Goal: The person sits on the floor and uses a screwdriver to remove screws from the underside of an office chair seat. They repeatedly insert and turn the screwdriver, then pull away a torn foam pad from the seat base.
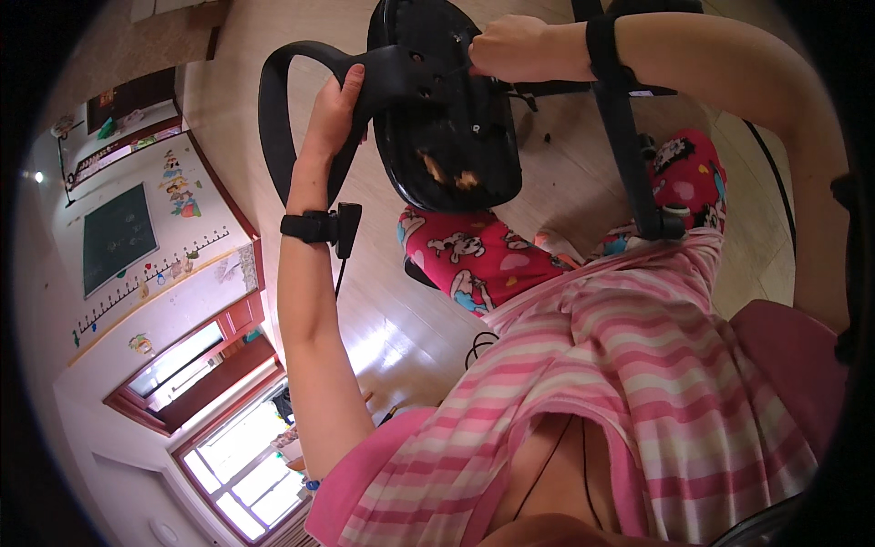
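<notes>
Nearest the camera is my pink striped top [592, 365]; beyond it, my red patterned trousers [483, 260]. The black panel [447, 137] lies past my knees, its long axis running near to far, its near end right by my left knee. Yellowish worn patches [467, 180] mark that end.

The governing relation, in my judgement: the armrest bracket [392, 73] comes in from the left and overlaps the panel's far half, so its two dark holes [420, 75] sit between my hands. Whether screws sit in them, I cannot tell.

My left hand [333, 114] is wrapped around the black armrest [276, 109] where loop meets bracket, thumb on top. My right hand [506, 47] is at the panel's far right side, fingers curled inward; their tips are hidden, so I cannot tell whether they pinch anything. A black chair leg [624, 155] stands to the right.
</notes>
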Available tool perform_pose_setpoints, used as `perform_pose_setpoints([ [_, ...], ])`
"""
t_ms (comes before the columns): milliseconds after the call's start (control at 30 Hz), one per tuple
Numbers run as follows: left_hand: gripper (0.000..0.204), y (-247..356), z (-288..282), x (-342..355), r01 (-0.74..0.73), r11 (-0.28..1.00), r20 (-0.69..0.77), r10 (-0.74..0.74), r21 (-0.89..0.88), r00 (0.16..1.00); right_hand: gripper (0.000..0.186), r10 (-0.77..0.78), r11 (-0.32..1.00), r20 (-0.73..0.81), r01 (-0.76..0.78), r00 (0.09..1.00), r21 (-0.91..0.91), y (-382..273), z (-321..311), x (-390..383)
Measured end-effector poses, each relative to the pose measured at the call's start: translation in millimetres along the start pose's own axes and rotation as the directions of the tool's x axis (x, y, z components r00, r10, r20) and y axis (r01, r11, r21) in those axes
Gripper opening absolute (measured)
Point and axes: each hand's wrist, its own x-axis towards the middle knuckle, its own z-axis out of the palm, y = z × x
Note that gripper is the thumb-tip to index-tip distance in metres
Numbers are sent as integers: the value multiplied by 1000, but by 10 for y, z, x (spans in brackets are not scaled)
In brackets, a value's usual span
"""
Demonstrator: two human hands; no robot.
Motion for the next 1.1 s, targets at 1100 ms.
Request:
perform_pose_setpoints([
  [1100, 53, 3, -1, -52, -53, 999, -7, 53, 7, 999, 40, 166, -6, 789, -800, 591, 600, -46, -336, -78],
])
